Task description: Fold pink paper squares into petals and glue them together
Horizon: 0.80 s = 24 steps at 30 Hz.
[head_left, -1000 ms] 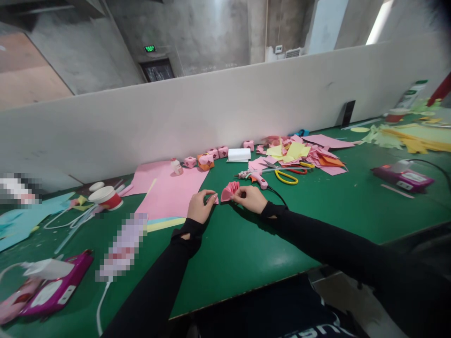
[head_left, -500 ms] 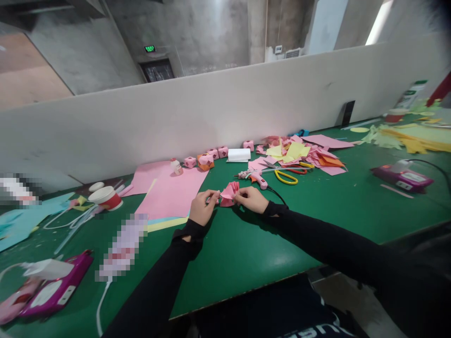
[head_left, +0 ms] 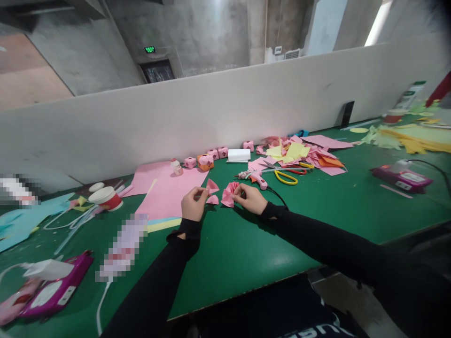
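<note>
Between thumb and fingers, my left hand (head_left: 193, 203) pinches a small pink folded paper piece (head_left: 212, 186) by its narrow end. Another small pink paper piece (head_left: 213, 200) shows just below it, close to the green table. My right hand (head_left: 251, 199) is closed on a pleated pink paper fan (head_left: 229, 194), its folds spread toward the left. A gap separates the fan from the left-hand piece. Beyond my right hand lie a pink glue gun (head_left: 258, 179) and yellow-handled scissors (head_left: 286, 177).
Large pink sheets (head_left: 172, 192) lie to the left, a paper cup (head_left: 106, 198) beside them. Folded pink paper blocks (head_left: 205, 162) line the white partition (head_left: 225, 108). Paper scraps (head_left: 296, 151) are heaped behind the scissors. Purple power strips (head_left: 58, 286) sit at both sides.
My left hand has moved left, away from the pleated fan, with the small pink piece now apart from it. My right hand holds the fan in nearly the same place.
</note>
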### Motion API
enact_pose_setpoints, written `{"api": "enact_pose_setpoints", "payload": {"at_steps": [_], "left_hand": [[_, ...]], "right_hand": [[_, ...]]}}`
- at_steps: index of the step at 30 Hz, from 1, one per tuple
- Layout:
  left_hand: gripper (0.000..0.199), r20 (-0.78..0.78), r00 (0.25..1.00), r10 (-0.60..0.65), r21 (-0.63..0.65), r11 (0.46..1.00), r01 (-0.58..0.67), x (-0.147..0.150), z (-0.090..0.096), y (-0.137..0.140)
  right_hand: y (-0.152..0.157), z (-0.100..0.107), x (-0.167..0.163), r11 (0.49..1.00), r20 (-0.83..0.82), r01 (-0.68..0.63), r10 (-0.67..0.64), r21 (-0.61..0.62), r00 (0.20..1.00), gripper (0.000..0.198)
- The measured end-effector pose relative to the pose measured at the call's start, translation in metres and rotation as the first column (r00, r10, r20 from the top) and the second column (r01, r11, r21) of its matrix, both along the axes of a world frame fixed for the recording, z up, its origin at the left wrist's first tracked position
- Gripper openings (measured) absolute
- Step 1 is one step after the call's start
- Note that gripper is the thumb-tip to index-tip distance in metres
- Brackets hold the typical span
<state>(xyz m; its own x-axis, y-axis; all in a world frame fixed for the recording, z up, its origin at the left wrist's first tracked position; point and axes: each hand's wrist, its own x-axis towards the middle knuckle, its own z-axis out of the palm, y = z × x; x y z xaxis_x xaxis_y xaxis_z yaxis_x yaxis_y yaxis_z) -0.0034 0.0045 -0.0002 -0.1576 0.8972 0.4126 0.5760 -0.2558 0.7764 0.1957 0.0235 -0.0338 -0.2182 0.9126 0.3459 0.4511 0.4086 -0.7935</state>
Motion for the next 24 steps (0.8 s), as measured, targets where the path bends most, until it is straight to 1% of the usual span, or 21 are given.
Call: {"api": "enact_pose_setpoints", "payload": {"at_steps": [3,6,9,12,17,21,24], "left_hand": [[0.026,0.043,0.999,0.002,0.014,1.0,-0.003,0.0,0.002,0.0],[0.023,0.059,0.998,-0.006,-0.002,1.0,0.007,0.003,0.003,-0.002],[0.022,0.062,0.998,-0.008,-0.009,1.0,0.009,0.006,0.004,-0.003],[0.022,0.038,0.999,-0.014,-0.013,1.0,0.015,0.006,0.004,-0.004],[0.024,-0.004,1.0,-0.016,-0.022,1.0,0.016,0.006,0.004,-0.005],[0.025,-0.003,0.999,-0.034,-0.035,0.999,0.034,0.007,0.003,-0.006],[0.025,-0.007,0.999,-0.042,-0.035,0.999,0.041,0.007,0.002,-0.006]], "right_hand": [[0.002,-0.004,-0.001,0.999,0.047,-0.042,0.041,0.028,0.998,0.016],[0.004,-0.006,-0.001,0.999,0.035,-0.024,0.023,0.027,0.999,0.014],[0.006,-0.006,0.0,1.0,-0.015,0.009,-0.009,0.004,1.0,0.019],[0.009,-0.005,0.001,1.0,-0.017,0.005,-0.005,-0.012,1.0,0.024],[0.012,-0.002,0.002,0.998,-0.004,-0.01,0.01,-0.06,1.0,0.021],[0.014,-0.001,0.002,0.994,-0.009,-0.028,0.028,-0.106,1.0,0.02],[0.015,-0.002,0.003,0.993,-0.006,-0.026,0.025,-0.119,1.0,0.019]]}}
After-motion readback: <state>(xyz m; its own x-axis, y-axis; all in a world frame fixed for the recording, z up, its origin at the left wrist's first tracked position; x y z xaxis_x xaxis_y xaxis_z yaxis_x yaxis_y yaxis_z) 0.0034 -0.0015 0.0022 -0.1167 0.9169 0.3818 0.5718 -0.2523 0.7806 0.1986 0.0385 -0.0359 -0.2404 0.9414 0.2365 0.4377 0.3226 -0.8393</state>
